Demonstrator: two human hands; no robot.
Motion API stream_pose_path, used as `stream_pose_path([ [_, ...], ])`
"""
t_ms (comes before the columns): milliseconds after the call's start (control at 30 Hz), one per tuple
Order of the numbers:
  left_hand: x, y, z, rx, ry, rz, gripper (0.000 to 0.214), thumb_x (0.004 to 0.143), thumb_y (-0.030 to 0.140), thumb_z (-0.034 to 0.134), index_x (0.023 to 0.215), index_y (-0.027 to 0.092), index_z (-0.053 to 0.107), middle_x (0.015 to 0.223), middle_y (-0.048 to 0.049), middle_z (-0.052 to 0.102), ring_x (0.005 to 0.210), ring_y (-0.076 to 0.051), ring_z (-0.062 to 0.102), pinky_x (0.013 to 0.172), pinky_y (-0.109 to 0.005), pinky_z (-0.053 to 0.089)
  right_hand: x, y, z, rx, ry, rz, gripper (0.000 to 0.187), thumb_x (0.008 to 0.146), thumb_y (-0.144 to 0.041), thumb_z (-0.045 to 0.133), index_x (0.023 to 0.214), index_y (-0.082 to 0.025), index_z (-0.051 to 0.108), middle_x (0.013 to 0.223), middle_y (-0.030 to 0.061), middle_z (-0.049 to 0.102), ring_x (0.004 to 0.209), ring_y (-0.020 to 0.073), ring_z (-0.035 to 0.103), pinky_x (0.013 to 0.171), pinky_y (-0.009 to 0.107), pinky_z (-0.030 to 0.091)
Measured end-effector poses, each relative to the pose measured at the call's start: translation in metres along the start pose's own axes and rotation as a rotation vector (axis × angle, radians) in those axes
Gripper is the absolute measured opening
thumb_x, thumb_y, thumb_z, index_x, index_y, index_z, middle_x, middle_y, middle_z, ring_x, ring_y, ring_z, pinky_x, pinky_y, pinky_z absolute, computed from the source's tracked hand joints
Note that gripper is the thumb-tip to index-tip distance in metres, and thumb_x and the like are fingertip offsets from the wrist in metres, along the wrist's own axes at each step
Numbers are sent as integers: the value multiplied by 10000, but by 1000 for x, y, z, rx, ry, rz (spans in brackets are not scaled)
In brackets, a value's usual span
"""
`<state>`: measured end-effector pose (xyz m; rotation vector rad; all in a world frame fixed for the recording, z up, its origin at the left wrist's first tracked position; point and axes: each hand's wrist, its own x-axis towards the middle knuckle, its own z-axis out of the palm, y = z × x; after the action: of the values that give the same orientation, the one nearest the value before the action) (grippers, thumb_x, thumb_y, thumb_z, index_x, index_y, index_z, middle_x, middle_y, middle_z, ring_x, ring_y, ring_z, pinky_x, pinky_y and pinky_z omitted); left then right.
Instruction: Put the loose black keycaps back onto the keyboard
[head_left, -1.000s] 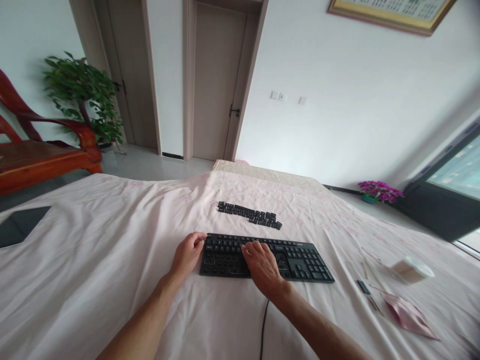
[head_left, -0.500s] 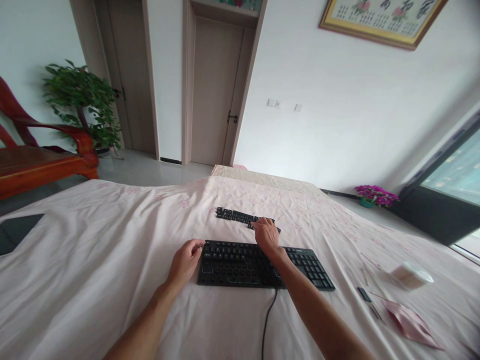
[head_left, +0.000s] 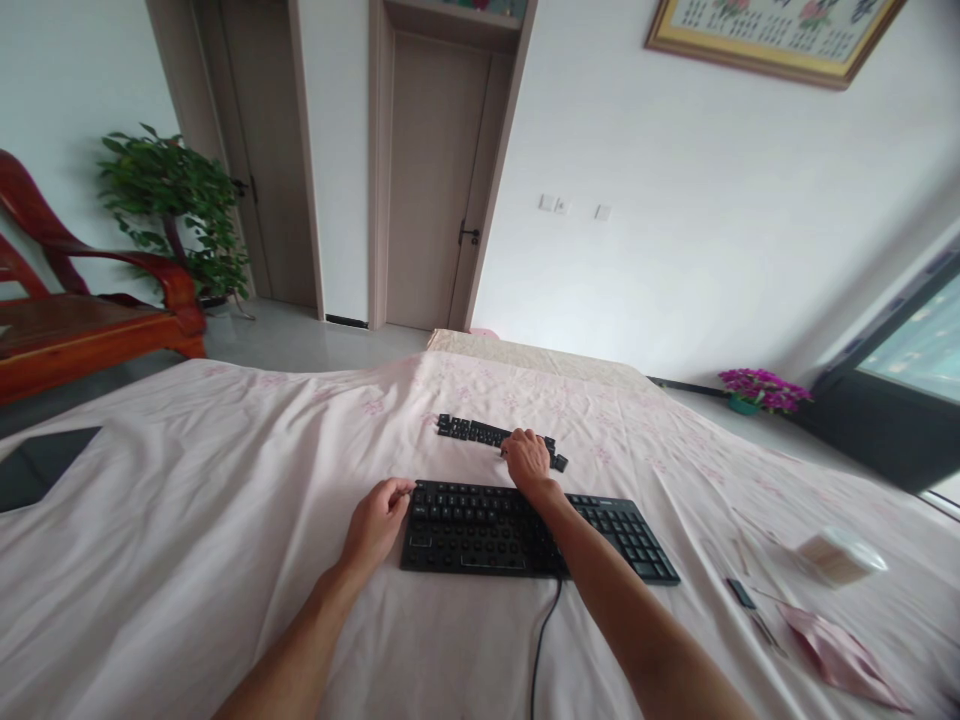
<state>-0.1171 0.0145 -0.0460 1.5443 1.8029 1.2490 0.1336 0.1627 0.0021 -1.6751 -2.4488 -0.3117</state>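
A black keyboard (head_left: 480,560) lies flat on the pink floral cloth, and many switch positions in its lower left and middle are bare of caps. Its cable (head_left: 541,640) runs toward me. At its upper left corner is my left hand (head_left: 381,515), thumb and fingertips pinched together; what lies between them is too small to make out. My right hand (head_left: 528,460) reaches over the keyboard to a row of loose black keycaps (head_left: 476,431) behind it. The fingers are curled, with a small dark keycap at the thumb side. This hand and wrist hide part of the row and the keyboard.
To the right lie a clear box of cotton swabs (head_left: 840,556), a pink cloth pouch (head_left: 840,650) and a dark-handled tool (head_left: 742,594). A dark tablet-like panel (head_left: 45,465) is at the left edge. Beyond stand a wooden chair (head_left: 97,330) and a potted plant (head_left: 169,190).
My right hand's fingers have curled in more at the row of loose keycaps. My left hand stays at the keyboard's corner. The whole view has shifted slightly.
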Motion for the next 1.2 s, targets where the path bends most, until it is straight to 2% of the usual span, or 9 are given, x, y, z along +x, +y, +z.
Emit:
stream_pose_path([
  [167,0,1,0,-6,2,2,258,812,255,472,989,222,657,1014,-28,716,919,-169,656,855,-281,473,0,0,-5,57,-34,0,146,860,-233,559,854,-224,705,932,57,678,1010,207,517,874,310,308],
  [333,1,0,0,-21,-4,-5,260,814,261,475,994,220,658,1014,-33,715,924,-170,655,852,-278,473,-3,-6,-9,126,-120,-3,135,810,-312,622,886,-290,732,906,13,704,957,188,580,807,268,357],
  [500,1,-2,0,-21,-3,4,270,820,259,469,1005,215,660,1026,-34,713,931,-167,652,862,-280,469,-7,-11,-6,171,-174,-1,193,831,-299,575,925,-309,743,959,-2,719,942,173,621,759,235,387],
  [767,0,-2,0,-9,5,2,267,812,257,480,998,222,669,1011,-29,719,910,-164,655,837,-274,476,-9,-14,-2,185,-183,17,201,813,-293,591,947,-299,740,1023,11,705,959,194,622,744,244,396],
  [967,0,-1,-1,-5,-4,2,267,825,259,474,1014,214,657,1031,-28,705,907,-162,646,837,-277,473,-25,-15,-14,232,-134,-18,209,864,-300,550,979,-286,723,1057,7,680,971,172,603,775,231,390],
  [1133,0,-4,0,-7,-12,4,264,829,266,476,1020,214,651,1040,-24,700,917,-160,642,845,-274,473,-67,-8,-27,438,75,-153,194,887,-292,545,974,-266,717,992,-3,686,948,161,576,869,249,386],
  [1200,0,-6,1,1,-8,8,263,829,270,478,1020,215,651,1037,-23,702,915,-161,642,842,-274,473,-85,-5,-30,461,103,-175,183,883,-296,561,958,-267,725,969,5,683,930,168,564,873,268,392],
])
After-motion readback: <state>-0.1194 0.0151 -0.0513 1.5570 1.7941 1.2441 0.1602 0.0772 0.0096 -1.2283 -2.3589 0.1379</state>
